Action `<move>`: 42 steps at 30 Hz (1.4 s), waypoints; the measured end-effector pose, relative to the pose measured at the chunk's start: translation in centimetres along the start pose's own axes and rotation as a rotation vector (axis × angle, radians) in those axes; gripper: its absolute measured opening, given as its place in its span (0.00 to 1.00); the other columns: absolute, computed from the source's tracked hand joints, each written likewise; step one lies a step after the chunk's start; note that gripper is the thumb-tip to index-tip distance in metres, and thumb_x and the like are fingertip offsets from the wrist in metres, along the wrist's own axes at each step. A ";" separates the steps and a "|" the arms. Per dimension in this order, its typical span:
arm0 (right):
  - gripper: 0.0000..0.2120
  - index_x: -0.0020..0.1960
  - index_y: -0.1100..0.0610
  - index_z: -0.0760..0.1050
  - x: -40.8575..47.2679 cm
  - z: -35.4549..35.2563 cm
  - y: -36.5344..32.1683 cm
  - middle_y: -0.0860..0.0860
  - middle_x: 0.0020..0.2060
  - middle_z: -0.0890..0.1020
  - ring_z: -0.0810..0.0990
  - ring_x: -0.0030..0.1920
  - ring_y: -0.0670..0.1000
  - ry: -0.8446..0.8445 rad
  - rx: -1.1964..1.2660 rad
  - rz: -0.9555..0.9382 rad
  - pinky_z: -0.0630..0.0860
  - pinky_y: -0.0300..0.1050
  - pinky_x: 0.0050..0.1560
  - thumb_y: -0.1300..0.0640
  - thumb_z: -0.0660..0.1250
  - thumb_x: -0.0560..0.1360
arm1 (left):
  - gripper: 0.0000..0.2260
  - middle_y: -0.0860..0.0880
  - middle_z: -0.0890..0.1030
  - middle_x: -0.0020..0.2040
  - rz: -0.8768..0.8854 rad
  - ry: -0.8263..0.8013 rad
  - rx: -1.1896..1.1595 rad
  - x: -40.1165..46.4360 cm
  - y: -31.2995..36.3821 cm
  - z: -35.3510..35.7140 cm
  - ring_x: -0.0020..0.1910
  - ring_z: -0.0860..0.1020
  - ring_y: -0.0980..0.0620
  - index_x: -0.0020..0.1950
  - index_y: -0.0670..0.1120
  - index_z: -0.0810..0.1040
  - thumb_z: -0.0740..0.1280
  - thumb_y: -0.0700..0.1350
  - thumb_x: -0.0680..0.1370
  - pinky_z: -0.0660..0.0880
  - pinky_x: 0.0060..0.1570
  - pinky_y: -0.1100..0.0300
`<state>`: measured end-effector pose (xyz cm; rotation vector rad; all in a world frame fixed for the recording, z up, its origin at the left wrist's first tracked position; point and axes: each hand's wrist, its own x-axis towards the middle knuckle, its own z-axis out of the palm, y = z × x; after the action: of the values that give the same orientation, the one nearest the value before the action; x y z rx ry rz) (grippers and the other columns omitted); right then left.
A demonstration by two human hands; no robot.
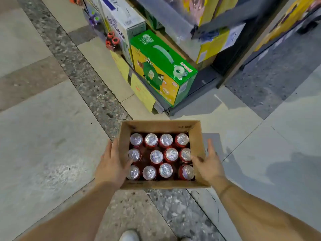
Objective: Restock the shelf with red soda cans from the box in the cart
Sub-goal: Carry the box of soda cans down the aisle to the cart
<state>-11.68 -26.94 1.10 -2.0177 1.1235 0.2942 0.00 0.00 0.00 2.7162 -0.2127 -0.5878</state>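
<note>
**Box of red cans held over the shop floor**

While both bare arms reach forward and down, an open cardboard box (pixel 160 126) sits between the two hands, held above the tiled floor (pixel 52 136). Twelve red soda cans (pixel 156 156) stand upright inside it in three rows of four, their silver tops facing up; the second can in the middle row sits a little out of line.

On the near left corner, the left hand (pixel 112 165) has its palm against the outside of the box wall, its fingers lying fairly straight along the cardboard and its thumb hooked over the rim towards the cans. Opposite it, the right hand (pixel 209 164) lies on the right wall with the thumb over the rim and pointing in at the cans; its fingers look straight and spread along the outside, though I can't quite tell how firmly this grip presses, since the wall hides part of the palm.

Just beyond the box stands the low base of a shelf (pixel 199 87), and on it a green and yellow carton (pixel 161 66) with a pale handle on top. White and yellow boxes are stacked behind it, blurred. A white shoe toe (pixel 129 235) shows at the bottom edge, on the dark speckled strip of the floor.
</note>
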 end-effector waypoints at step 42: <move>0.11 0.55 0.46 0.73 -33.5 -50.8 -9.6 0.49 0.43 0.80 0.77 0.45 0.55 0.525 0.198 0.250 0.75 0.49 0.50 0.45 0.59 0.75 | 0.24 0.46 0.80 0.54 0.558 -0.114 0.079 -20.4 46.2 -38.7 0.51 0.79 0.41 0.66 0.55 0.62 0.64 0.57 0.72 0.76 0.49 0.50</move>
<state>-31.92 -40.84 57.63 -1.8228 1.6614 -0.2354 -5.28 -26.51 57.60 2.5214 -0.9978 -0.5675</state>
